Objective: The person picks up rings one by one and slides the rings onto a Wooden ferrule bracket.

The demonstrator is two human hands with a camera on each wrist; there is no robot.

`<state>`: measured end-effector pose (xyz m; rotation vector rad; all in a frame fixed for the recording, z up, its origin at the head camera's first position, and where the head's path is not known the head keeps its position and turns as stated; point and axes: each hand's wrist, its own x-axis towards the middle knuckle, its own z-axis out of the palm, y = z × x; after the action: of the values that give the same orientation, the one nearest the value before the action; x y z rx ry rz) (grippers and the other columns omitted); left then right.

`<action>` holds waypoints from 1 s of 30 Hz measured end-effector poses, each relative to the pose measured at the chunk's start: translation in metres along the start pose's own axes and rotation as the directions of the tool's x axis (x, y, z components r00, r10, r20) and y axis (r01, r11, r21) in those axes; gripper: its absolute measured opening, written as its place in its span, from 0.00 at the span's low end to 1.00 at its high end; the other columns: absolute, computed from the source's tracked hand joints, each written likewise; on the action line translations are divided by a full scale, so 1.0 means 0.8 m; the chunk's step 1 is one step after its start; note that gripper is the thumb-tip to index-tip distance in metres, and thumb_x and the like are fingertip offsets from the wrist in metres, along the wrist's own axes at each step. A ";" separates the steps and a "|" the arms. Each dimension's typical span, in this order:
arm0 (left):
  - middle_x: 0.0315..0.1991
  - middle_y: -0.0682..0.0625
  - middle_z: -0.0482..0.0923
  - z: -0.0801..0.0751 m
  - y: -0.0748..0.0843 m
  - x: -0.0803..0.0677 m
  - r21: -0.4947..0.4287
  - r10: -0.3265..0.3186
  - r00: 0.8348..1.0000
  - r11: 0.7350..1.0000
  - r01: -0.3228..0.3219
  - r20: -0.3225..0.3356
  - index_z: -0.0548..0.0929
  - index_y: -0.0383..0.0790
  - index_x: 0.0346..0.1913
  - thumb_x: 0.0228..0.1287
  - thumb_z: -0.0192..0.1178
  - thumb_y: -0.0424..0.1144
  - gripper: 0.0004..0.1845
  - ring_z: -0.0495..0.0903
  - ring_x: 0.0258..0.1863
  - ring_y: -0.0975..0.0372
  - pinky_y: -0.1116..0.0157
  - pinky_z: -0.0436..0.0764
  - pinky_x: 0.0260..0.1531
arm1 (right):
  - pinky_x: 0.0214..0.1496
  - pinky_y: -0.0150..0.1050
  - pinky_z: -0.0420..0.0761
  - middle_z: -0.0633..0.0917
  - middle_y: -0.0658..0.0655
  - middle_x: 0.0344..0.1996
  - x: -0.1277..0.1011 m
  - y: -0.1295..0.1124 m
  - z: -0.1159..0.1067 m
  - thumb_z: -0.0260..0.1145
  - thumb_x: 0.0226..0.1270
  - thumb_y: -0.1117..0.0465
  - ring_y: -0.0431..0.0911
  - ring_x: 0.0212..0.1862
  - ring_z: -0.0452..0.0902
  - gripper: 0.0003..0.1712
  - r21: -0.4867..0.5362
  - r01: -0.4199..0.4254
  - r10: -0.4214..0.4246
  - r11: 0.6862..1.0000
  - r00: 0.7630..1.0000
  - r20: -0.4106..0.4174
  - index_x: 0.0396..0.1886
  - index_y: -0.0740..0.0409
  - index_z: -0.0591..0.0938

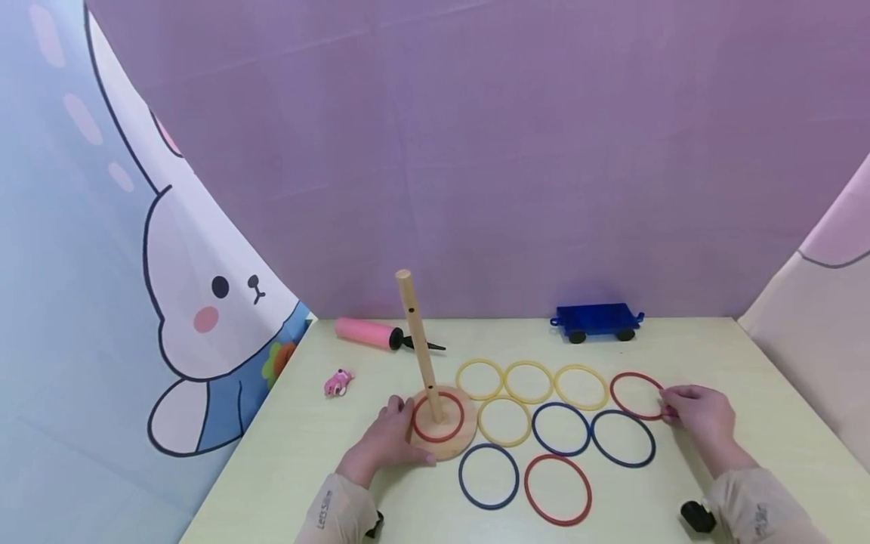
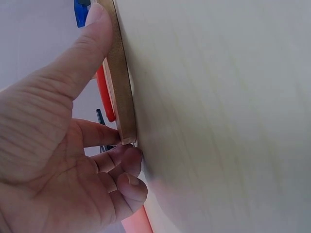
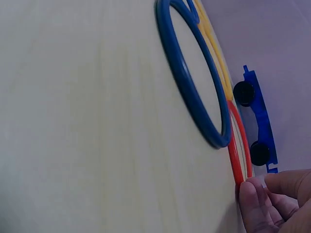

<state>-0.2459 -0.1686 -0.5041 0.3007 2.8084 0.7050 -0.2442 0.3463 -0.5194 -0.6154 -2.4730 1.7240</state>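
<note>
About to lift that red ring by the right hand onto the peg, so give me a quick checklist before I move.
1. Right hand on the red ring: ok, fingertips pinch its near edge; ring lies flat on the table.
2. Left hand steadying the base: ok, thumb and fingers hold its rim.
3. Peg upright: not ok, it leans slightly left in the head view.
4. Peg top free: ok, nothing on its tip; one red ring already lies round its foot.
5. Path to the peg: ok, only flat rings lie between.
6. Grip firmness: cannot tell.
</note>
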 end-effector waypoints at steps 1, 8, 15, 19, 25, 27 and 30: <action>0.59 0.39 0.64 0.000 0.000 0.000 0.001 0.003 1.000 1.000 -0.003 -0.002 0.62 0.36 0.73 0.35 0.78 0.61 0.62 0.67 0.58 0.48 0.45 0.73 0.57 | 0.29 0.36 0.83 0.85 0.55 0.23 0.001 0.002 0.000 0.61 0.67 0.67 0.42 0.24 0.83 0.22 0.006 -0.004 0.004 1.000 1.000 -0.001 0.54 0.80 0.75; 0.58 0.40 0.64 -0.001 0.002 -0.003 -0.013 0.000 1.000 1.000 0.000 -0.004 0.62 0.35 0.73 0.34 0.79 0.61 0.62 0.67 0.58 0.48 0.45 0.73 0.57 | 0.28 0.36 0.84 0.84 0.54 0.21 0.008 0.009 -0.003 0.62 0.65 0.67 0.42 0.23 0.83 0.21 -0.005 -0.015 0.015 1.000 1.000 -0.019 0.52 0.80 0.76; 0.59 0.40 0.64 0.001 0.000 0.000 0.003 0.008 1.000 1.000 -0.008 -0.012 0.61 0.36 0.73 0.34 0.78 0.62 0.63 0.67 0.58 0.48 0.46 0.72 0.57 | 0.25 0.37 0.81 0.83 0.55 0.20 0.006 0.004 -0.006 0.65 0.64 0.66 0.45 0.22 0.81 0.19 -0.115 -0.040 0.036 0.993 0.999 -0.032 0.48 0.78 0.76; 0.59 0.40 0.64 0.003 -0.001 0.001 0.003 0.006 1.000 1.000 -0.006 -0.012 0.62 0.36 0.73 0.34 0.78 0.62 0.63 0.67 0.57 0.49 0.46 0.73 0.57 | 0.24 0.37 0.80 0.83 0.55 0.19 0.006 0.003 -0.005 0.66 0.64 0.64 0.45 0.22 0.80 0.19 -0.190 -0.047 0.040 0.981 0.998 -0.039 0.45 0.78 0.77; 0.59 0.40 0.64 0.003 -0.001 0.001 0.001 0.003 1.000 1.000 -0.003 -0.012 0.62 0.36 0.73 0.34 0.78 0.62 0.62 0.67 0.57 0.49 0.46 0.73 0.56 | 0.26 0.38 0.76 0.83 0.54 0.18 0.006 0.000 -0.003 0.68 0.63 0.61 0.45 0.22 0.79 0.17 -0.283 -0.021 0.012 0.959 0.999 -0.031 0.38 0.76 0.81; 0.59 0.40 0.64 0.003 -0.001 0.001 -0.003 0.004 1.000 1.000 -0.004 -0.011 0.62 0.36 0.73 0.34 0.79 0.61 0.62 0.67 0.57 0.49 0.46 0.73 0.56 | 0.26 0.37 0.74 0.83 0.53 0.17 0.005 -0.002 -0.003 0.67 0.64 0.62 0.45 0.21 0.79 0.16 -0.301 -0.007 -0.001 0.954 1.000 -0.027 0.36 0.76 0.81; 0.59 0.40 0.64 0.003 -0.001 0.000 -0.011 0.000 1.000 1.000 0.000 -0.008 0.62 0.36 0.73 0.35 0.78 0.61 0.62 0.67 0.57 0.49 0.45 0.73 0.56 | 0.27 0.37 0.74 0.83 0.53 0.17 0.004 -0.003 -0.003 0.66 0.64 0.63 0.45 0.21 0.80 0.15 -0.322 0.012 -0.019 0.947 1.000 -0.020 0.36 0.76 0.82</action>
<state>-0.2456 -0.1685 -0.5065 0.2967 2.8114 0.7226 -0.2473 0.3486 -0.5167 -0.6309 -2.7577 1.3057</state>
